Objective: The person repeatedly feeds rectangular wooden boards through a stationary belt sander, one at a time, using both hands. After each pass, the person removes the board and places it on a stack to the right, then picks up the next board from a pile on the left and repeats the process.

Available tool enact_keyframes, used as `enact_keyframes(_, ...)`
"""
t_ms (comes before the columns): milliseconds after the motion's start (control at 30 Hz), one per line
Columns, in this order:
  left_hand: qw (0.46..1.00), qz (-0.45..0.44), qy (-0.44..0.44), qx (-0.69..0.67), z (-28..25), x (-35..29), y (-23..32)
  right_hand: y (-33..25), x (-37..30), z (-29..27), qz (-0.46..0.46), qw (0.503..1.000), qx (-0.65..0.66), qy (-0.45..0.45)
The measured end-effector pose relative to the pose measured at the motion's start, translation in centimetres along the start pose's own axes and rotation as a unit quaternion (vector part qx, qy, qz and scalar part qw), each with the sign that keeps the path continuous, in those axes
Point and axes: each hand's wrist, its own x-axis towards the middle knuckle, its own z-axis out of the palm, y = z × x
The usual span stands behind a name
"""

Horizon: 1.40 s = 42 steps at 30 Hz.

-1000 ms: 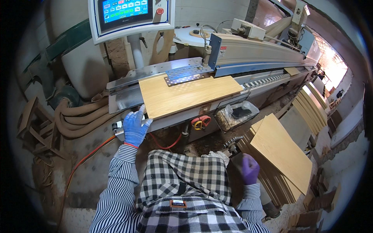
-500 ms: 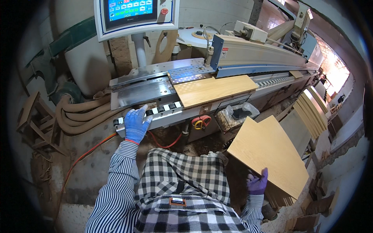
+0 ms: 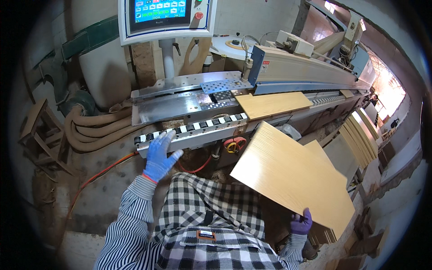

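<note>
My left hand (image 3: 160,154), in a blue glove, has its fingers spread at the near end of the roller track (image 3: 198,128) along the machine's front. Nothing is in it. At the right, my right hand (image 3: 301,221), in a purple glove, grips the near edge of a tilted wood-grain board (image 3: 288,173); its fingers are partly hidden by the board. Behind that board a second wood-grain panel (image 3: 321,153) shows in part. Another wood-grain board (image 3: 274,104) lies flat on the machine bed, partly under the long beam (image 3: 310,74).
A control screen (image 3: 159,11) stands on a post at the back. Ribbed hoses (image 3: 96,130) and a wooden stool (image 3: 42,135) are at the left. A red hose (image 3: 103,174) crosses the floor. Stacked boards (image 3: 360,137) lean at the right.
The board on the machine has moved right, uncovering more of the roller track. My right hand has raised a board leftward, off the panel behind. My left hand's fingers have spread.
</note>
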Motion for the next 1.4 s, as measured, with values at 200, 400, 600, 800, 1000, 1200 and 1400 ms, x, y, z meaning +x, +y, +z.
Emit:
enact_keyframes(200,0.992,0.116,-0.032,0.031,-2.2,-4.6,3.0,3.0,-0.9,14.0,0.197,0.955,0.095,-0.202)
enact_keyframes(400,0.991,0.058,0.010,0.118,-4.6,-8.2,-1.3,9.9,0.3,24.2,0.114,0.883,-0.042,-0.453)
enact_keyframes(600,0.988,-0.011,0.087,0.127,-6.1,-7.6,-5.8,12.3,0.0,33.7,0.392,0.738,0.203,-0.509)
enact_keyframes(800,0.985,-0.085,0.082,0.127,-5.2,-3.8,-8.9,11.0,0.5,30.9,0.360,0.815,0.155,-0.426)
enact_keyframes(1000,0.983,-0.125,0.065,0.115,-3.5,-0.3,-9.2,14.5,3.3,16.0,0.178,0.878,-0.158,-0.415)
enact_keyframes(1200,0.961,-0.168,0.056,0.213,-4.4,-0.8,-7.6,16.3,0.2,9.0,-0.030,0.867,-0.420,-0.266)
enact_keyframes(1400,0.971,-0.196,0.086,0.105,-4.9,-2.9,-9.4,14.7,-1.0,10.7,-0.210,0.762,-0.534,-0.302)
